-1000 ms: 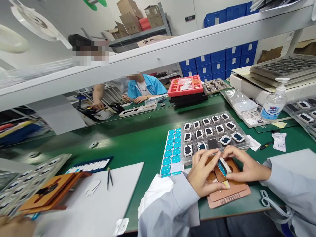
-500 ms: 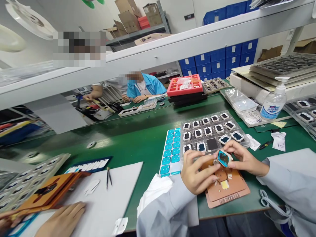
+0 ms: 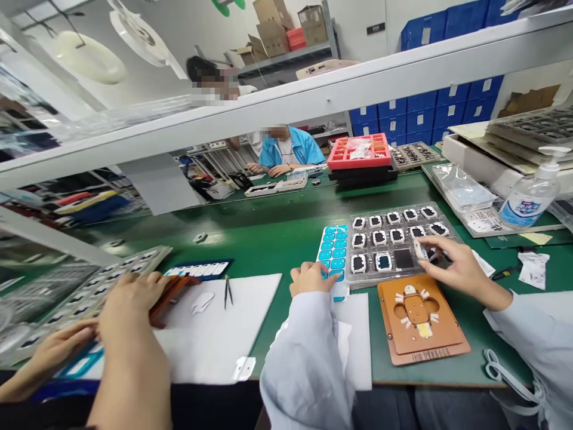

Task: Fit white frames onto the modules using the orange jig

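Note:
My right hand (image 3: 454, 266) pinches a small white-framed part (image 3: 421, 249), seen nearly edge-on, above the front right of a clear plastic tray (image 3: 353, 279). Rows of white frames with dark centres sit in that tray. Left of it lies a sheet of blue adhesive pieces (image 3: 328, 237). My left hand (image 3: 310, 278) is over the lower part of this sheet, fingers bent and thumb apart from them; nothing shows in its grasp. In front of the tray rests an orange-brown fixture plate (image 3: 425, 316) with a shaped recess and pale tape strips.
At left, a co-worker's hands (image 3: 129, 292) are at another orange fixture (image 3: 172, 295). Tweezers (image 3: 228, 291) lie on a white mat (image 3: 250, 310). A sanitizer bottle (image 3: 526, 194) stands right; a red tray (image 3: 358, 152) sits behind. A white shelf beam (image 3: 286, 110) crosses above.
My hands have parted. The right one has carried the white-framed part from above the fixture to the tray; the left has gone to the blue sheet. The camera view has shifted left.

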### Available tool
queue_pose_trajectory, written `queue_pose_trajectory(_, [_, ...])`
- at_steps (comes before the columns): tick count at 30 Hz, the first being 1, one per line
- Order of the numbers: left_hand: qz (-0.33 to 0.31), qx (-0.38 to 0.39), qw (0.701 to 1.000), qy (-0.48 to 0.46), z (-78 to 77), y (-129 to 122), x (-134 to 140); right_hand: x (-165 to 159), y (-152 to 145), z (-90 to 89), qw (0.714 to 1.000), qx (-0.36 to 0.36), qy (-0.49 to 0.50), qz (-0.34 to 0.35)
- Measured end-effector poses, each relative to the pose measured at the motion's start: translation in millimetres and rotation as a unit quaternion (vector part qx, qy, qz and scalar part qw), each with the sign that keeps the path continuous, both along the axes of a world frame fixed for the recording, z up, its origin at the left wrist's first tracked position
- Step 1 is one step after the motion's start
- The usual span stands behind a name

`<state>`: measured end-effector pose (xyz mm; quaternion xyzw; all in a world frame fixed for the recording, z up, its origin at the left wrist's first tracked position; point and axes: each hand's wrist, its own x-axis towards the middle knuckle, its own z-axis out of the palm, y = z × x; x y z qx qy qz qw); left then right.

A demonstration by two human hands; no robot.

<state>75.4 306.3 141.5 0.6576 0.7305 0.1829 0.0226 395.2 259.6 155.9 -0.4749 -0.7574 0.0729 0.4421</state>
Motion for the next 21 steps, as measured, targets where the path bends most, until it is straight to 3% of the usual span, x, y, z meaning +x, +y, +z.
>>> queue_pose_trajectory(7, [0.022,-0.112,0.993,0.002,1.5,11,4,2,28,-9.1,0.993,-0.002,-0.112,0.044])
queue_pose_trajectory(16, [0.018,-0.166,0.986,0.002,2.4,17,2,-3,25,-15.1,0.988,0.053,-0.119,0.079])
queue_pose_trajectory(19, [0.026,-0.175,0.984,0.001,1.8,18,2,6,27,-11.4,0.990,0.064,-0.115,0.050])
queue_pose_trajectory(21, [0.032,-0.179,0.983,0.000,1.1,20,2,23,32,-9.2,0.991,0.052,-0.121,-0.023])
